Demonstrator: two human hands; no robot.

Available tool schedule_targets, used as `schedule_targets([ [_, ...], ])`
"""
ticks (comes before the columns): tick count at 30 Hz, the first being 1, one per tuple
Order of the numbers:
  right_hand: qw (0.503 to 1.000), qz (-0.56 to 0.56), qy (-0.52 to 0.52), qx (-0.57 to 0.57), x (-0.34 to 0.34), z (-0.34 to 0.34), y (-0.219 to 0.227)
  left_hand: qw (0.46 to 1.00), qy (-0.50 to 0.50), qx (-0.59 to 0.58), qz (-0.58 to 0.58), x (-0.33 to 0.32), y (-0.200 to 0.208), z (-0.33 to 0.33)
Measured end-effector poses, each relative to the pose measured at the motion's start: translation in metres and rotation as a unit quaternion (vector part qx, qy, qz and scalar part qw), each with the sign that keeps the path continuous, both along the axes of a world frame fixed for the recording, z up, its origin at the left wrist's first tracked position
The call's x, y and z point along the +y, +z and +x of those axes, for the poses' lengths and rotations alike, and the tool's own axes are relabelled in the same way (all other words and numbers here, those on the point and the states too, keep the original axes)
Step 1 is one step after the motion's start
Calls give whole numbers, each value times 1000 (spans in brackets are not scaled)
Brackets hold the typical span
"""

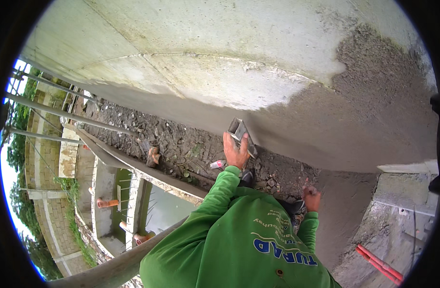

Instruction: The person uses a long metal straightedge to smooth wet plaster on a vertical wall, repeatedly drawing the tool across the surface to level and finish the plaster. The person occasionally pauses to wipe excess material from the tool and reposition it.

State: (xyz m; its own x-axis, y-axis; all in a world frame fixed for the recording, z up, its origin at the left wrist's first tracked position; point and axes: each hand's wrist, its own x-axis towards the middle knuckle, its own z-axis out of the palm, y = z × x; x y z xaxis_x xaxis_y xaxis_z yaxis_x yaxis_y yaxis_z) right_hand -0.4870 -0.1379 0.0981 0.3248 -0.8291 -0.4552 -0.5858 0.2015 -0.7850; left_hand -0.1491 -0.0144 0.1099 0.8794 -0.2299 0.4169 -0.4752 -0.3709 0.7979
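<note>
I see L hand (236, 152) part-closed, grey float (251, 145) betw. fingers/thumb, long axis slanting dn-R; R hand (311, 198) farther, part-curled, hold unclear.

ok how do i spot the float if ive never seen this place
Find the concrete wall, partly coated in grey plaster. Near the coating's lower edge, the left hand holds the plastering float. Its boxy, straight-edged grey form stands out from the rubble.

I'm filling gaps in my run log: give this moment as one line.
left hand: holding grey tool beside wall | right hand: curled, contents unclear | wall: partly pale, partly under grey coating
</note>
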Motion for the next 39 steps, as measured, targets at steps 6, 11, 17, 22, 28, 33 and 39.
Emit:
schedule_targets([
  [6, 986, -100, 49, -125, 6, 88, 97, 943, -322, 65, 49, -27, 31, -46],
  [11, 973, -215, 81, -18, 18, 131, 151, 897, -438, -8, 59, -34, 32, -85],
  [17, 964, -250, -74, -57, -9, 94, 103, 865, -415, 172, 225, -18, 2, -87],
  [22, 953, -132, -178, -206, -17, 80, 147, 905, -115, 289, 289, 52, -180, -62],
  [28, 911, -200, -307, -190, -39, 24, 178, 625, -51, 768, 126, 74, -130, -30],
  [33, 897, -250, -315, -183, -54, -39, 228, 582, -155, 789, 123, 60, -130, -41],
  [39, 878, -143, -341, -305, -49, -62, 229, 471, -237, 819, -227, 40, -126, -43],
])
